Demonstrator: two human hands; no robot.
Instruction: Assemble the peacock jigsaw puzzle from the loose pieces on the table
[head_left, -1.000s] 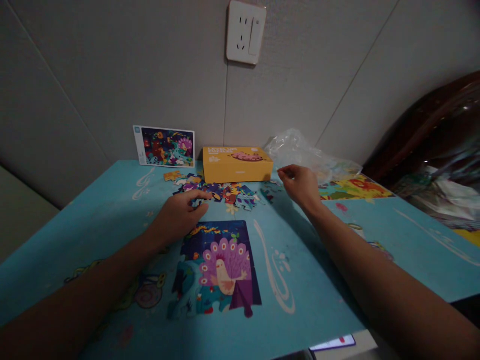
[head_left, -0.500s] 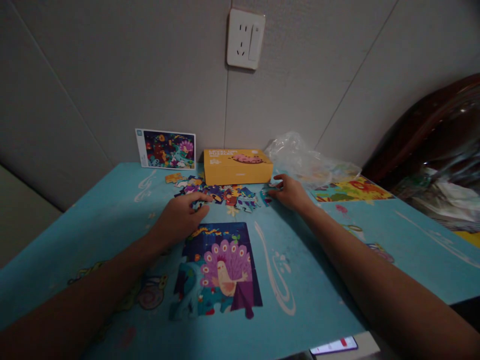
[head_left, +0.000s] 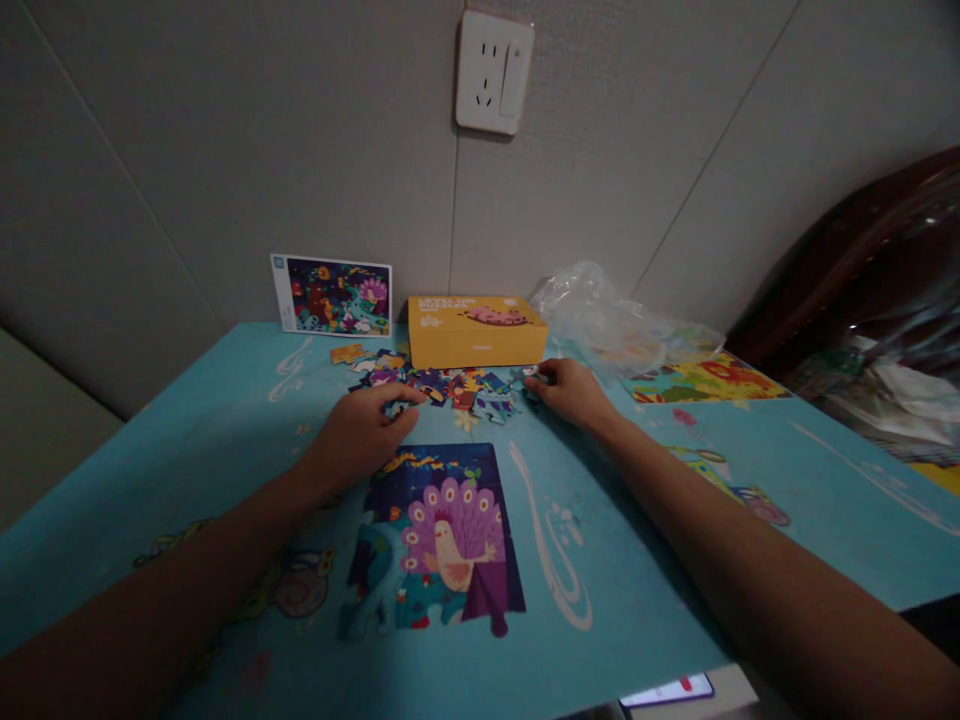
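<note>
My left hand (head_left: 364, 428) rests at the near left side of a heap of loose puzzle pieces (head_left: 469, 388), index finger stretched out and thumb apart from it. At the heap's right end, my right hand (head_left: 568, 390) has its fingers curled down on a dark teal puzzle piece, mostly hidden beneath them. Nearer to me lies a joined section of jigsaw puzzle (head_left: 457, 535) with a purple peacock; its left and lower edges are uneven. A picture card (head_left: 341, 297) showing the whole scene leans against the wall.
Behind the heap stands a yellow puzzle box (head_left: 478, 342). A clear plastic bag (head_left: 600, 315) lies right of it, beside a colourful animal picture (head_left: 709, 378). A phone (head_left: 667, 690) shows at the front edge of the blue patterned tablecloth (head_left: 202, 430).
My right hand has shifted slightly left and nearer, its fingers closing over the teal piece at the heap's right end. My left hand has stayed in place.
</note>
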